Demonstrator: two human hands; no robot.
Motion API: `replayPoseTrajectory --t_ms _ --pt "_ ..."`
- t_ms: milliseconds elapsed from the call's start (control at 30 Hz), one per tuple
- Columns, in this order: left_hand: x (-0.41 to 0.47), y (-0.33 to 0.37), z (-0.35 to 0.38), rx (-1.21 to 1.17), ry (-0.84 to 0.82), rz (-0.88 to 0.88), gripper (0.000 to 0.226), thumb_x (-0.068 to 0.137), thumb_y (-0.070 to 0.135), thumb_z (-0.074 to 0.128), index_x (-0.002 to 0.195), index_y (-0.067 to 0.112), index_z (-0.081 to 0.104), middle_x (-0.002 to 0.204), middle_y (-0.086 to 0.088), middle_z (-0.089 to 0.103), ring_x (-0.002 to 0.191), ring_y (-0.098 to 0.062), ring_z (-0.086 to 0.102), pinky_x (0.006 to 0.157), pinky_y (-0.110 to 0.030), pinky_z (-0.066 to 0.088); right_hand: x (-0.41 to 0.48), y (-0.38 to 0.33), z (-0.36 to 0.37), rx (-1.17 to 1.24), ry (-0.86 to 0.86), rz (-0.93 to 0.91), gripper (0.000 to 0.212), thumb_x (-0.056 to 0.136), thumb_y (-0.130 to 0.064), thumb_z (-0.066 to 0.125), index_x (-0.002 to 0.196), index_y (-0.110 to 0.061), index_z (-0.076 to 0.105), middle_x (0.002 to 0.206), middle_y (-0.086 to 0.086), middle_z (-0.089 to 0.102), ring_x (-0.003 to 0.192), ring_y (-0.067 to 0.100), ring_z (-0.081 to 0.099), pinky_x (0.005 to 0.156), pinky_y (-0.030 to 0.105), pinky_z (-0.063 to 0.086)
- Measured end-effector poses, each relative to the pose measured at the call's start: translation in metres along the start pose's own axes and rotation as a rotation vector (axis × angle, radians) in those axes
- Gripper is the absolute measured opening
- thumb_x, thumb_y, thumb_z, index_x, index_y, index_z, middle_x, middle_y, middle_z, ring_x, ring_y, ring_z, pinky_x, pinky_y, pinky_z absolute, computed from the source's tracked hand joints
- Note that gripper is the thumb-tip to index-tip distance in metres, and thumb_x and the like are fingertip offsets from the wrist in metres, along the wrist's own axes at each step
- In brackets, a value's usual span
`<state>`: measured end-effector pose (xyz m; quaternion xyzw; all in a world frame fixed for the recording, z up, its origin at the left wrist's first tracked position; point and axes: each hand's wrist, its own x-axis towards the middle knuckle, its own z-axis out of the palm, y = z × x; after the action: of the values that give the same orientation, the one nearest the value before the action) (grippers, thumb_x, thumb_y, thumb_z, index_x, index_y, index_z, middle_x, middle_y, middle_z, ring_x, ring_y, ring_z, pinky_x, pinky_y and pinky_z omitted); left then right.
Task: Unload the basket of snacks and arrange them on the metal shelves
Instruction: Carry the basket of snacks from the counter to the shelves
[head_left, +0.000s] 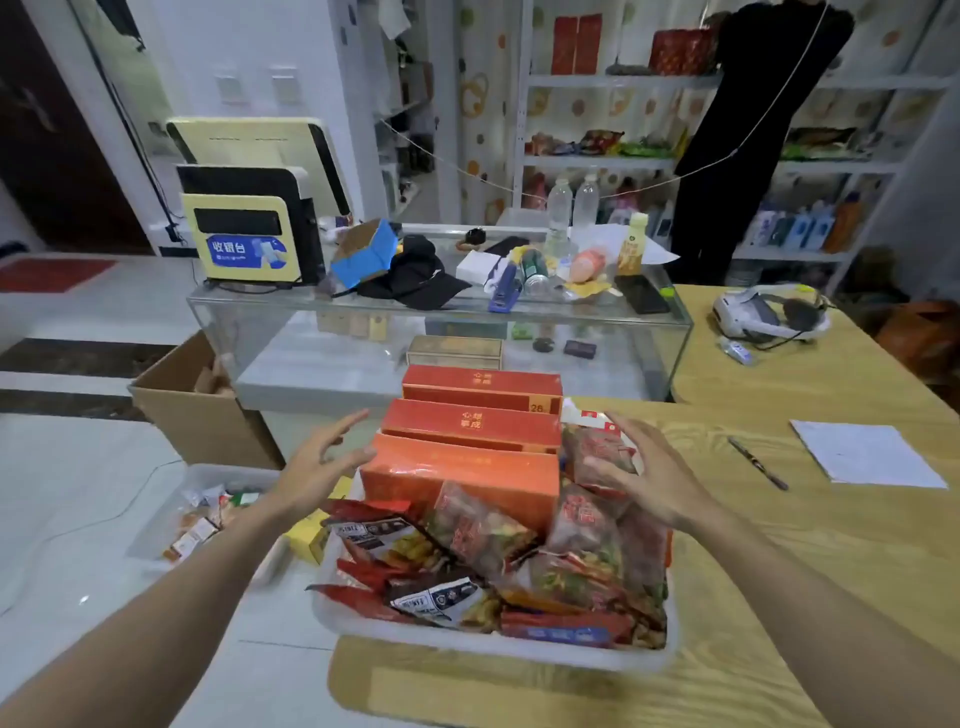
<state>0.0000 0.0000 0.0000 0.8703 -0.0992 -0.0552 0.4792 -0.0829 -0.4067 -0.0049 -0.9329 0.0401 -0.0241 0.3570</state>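
Our left hand (322, 462) and right hand (644, 473) are spread open, empty, flanking orange boxes (457, 480) in the white plastic basket (467, 642). We see it at the left edge of the wooden bench (779, 571), bare wood rightward.

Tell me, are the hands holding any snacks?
Nothing is held. The left hand is open beside the left end of the orange box; the right hand is spread over a snack packet, fingers not closed on it.

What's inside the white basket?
Three red boxes at the far end of the basket, snack packets piled in front and beside them. Anything beneath the pile is covered.
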Motion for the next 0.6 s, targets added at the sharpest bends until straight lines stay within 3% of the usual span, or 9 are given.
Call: replayPoseTrajectory --t_ms 100,200,267,367,433,500,567,600 --pt "0.012 -0.014 0.0 -0.102 -0.038 -0.102 0.058 0.072 0.066 0.066 0.127 0.06 0.046 0.139 0.009 0.045 0.127 -0.013 0.042 0.102 -0.037 0.036 0.008 0.024 0.01 0.065 0.026 0.146 0.086 0.066 -0.089 0.049 0.143 -0.059 0.027 0.163 0.003 0.016 0.15 0.023 0.016 0.119 0.045 0.023" --pt "0.018 -0.043 0.002 -0.231 -0.122 -0.187 0.072 0.058 0.084 0.063 0.125 0.065 0.047 0.148 0.007 0.041 0.133 -0.016 0.041 0.109 -0.043 0.036 -0.002 0.05 0.025 0.027 0.085 0.253 0.085 0.066 -0.087 0.053 0.142 -0.057 0.032 0.163 0.002 0.009 0.149 0.028 0.018 0.118 0.052 0.024" --pt "0.018 -0.058 0.001 -0.304 -0.178 -0.236 0.08 0.051 0.087 0.064 0.126 0.064 0.047 0.153 0.008 0.036 0.138 -0.019 0.037 0.105 -0.041 0.038 -0.01 0.058 0.032 0.106 0.116 0.306 0.081 0.07 -0.077 0.058 0.144 -0.051 0.035 0.162 0.001 0.007 0.148 0.03 0.019 0.12 0.05 0.021" --pt "0.011 -0.061 0.006 -0.302 -0.274 -0.174 0.114 0.035 0.089 0.069 0.136 0.039 0.05 0.149 0.013 0.033 0.139 -0.016 0.031 0.109 -0.04 0.034 -0.022 0.067 0.048 0.289 0.134 0.344 0.068 0.077 -0.069 0.062 0.138 -0.048 0.042 0.158 0.007 0.017 0.143 0.03 0.029 0.116 0.038 0.026" --pt "0.003 -0.061 0.013 -0.304 -0.278 -0.16 0.134 0.022 0.09 0.068 0.136 0.022 0.046 0.139 0.017 0.032 0.131 -0.01 0.032 0.102 -0.03 0.037 -0.028 0.069 0.057 0.374 0.162 0.339 0.064 0.07 -0.078 0.065 0.127 -0.06 0.043 0.15 0.006 0.034 0.137 0.029 0.041 0.114 0.044 0.035" --pt "0.0 -0.066 0.022 -0.377 -0.25 -0.185 0.106 0.036 0.08 0.074 0.126 0.028 0.053 0.142 0.016 0.037 0.133 -0.011 0.036 0.091 -0.019 0.043 -0.032 0.068 0.061 0.452 0.161 0.338 0.064 0.072 -0.069 0.069 0.128 -0.058 0.041 0.149 -0.001 0.042 0.137 0.024 0.041 0.112 0.05 0.037" --pt "0.001 -0.079 0.027 -0.464 -0.244 -0.21 0.071 0.059 0.063 0.075 0.123 0.034 0.062 0.15 0.006 0.041 0.137 -0.02 0.041 0.093 -0.025 0.047 -0.035 0.066 0.062 0.489 0.161 0.305 0.07 0.074 -0.063 0.071 0.134 -0.051 0.037 0.149 -0.005 0.043 0.138 0.02 0.039 0.114 0.051 0.035" --pt "0.0 -0.078 0.03 -0.487 -0.24 -0.207 0.065 0.063 0.057 0.075 0.123 0.034 0.064 0.151 0.001 0.043 0.135 -0.023 0.044 0.092 -0.027 0.05 -0.036 0.064 0.062 0.494 0.161 0.302 0.074 0.072 -0.065 0.073 0.136 -0.049 0.038 0.149 -0.005 0.044 0.137 0.02 0.04 0.113 0.049 0.035"
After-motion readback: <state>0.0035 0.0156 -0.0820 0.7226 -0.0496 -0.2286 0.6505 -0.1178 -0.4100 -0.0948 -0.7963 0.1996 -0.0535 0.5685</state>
